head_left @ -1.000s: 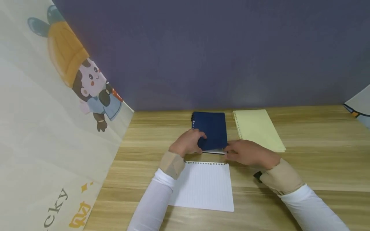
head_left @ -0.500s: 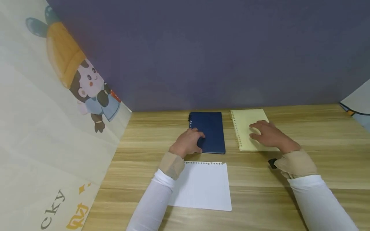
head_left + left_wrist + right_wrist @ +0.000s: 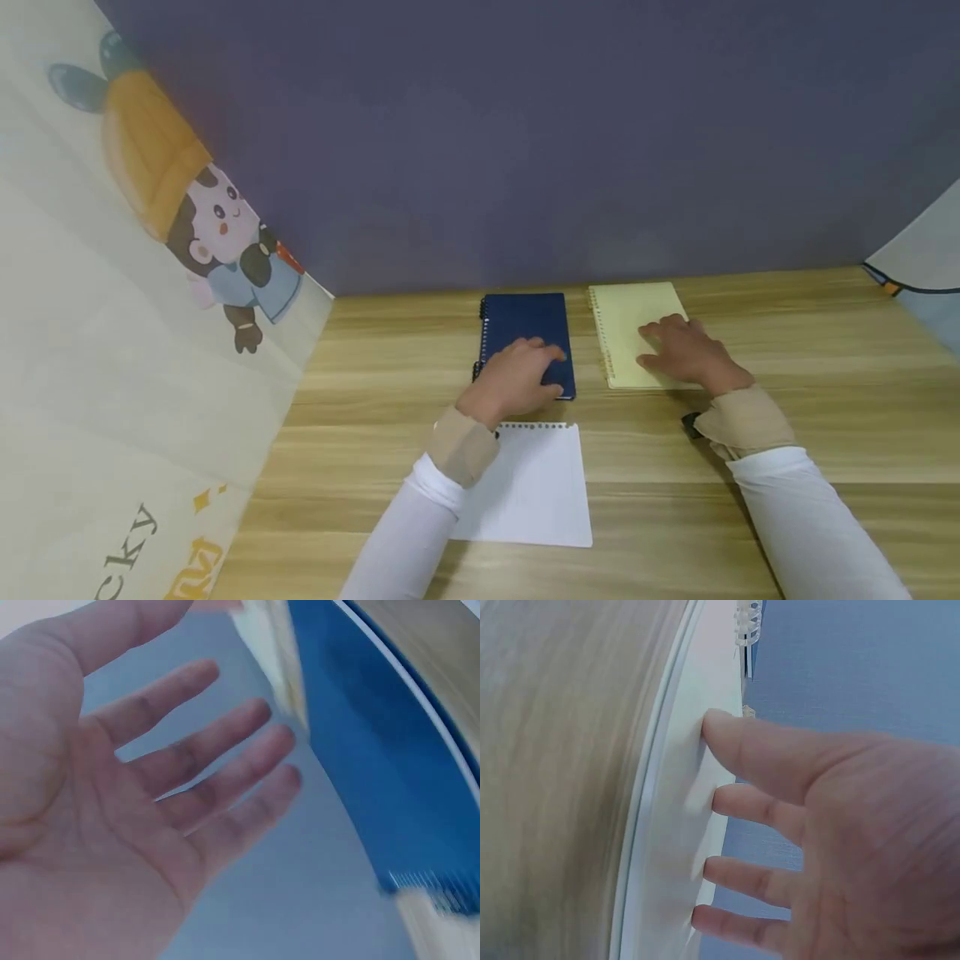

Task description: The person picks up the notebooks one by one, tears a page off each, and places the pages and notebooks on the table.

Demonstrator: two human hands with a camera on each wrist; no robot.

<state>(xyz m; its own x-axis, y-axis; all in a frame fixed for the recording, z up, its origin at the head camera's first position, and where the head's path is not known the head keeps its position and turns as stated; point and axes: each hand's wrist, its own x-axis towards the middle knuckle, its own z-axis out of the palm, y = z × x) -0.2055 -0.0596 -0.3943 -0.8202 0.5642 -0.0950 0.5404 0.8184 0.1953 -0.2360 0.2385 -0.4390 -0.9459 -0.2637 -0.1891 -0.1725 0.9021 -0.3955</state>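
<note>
A dark blue ring-bound notebook (image 3: 517, 321) lies closed near the back of the table. My left hand (image 3: 517, 379) is over its lower part, and in the left wrist view that hand (image 3: 142, 780) has its fingers spread and holds nothing. To the right lies a pale yellow ring-bound notebook (image 3: 630, 312), also closed. My right hand (image 3: 686, 350) is on its right side, and in the right wrist view the fingertips (image 3: 720, 799) touch the cover. In front of the blue notebook lies a loose lined white sheet (image 3: 532, 492) with punched holes, partly hidden by my left wrist.
The wooden table (image 3: 360, 467) meets a dark purple back panel (image 3: 525, 142). A pale wall (image 3: 90, 333) with a cartoon figure (image 3: 232, 225) stands on the left. Another pale panel (image 3: 926, 250) edges the table at the far right.
My right hand has left the blue notebook's lower right corner and moved onto the yellow notebook. The blue cover now lies flat. My left hand has shifted right across it.
</note>
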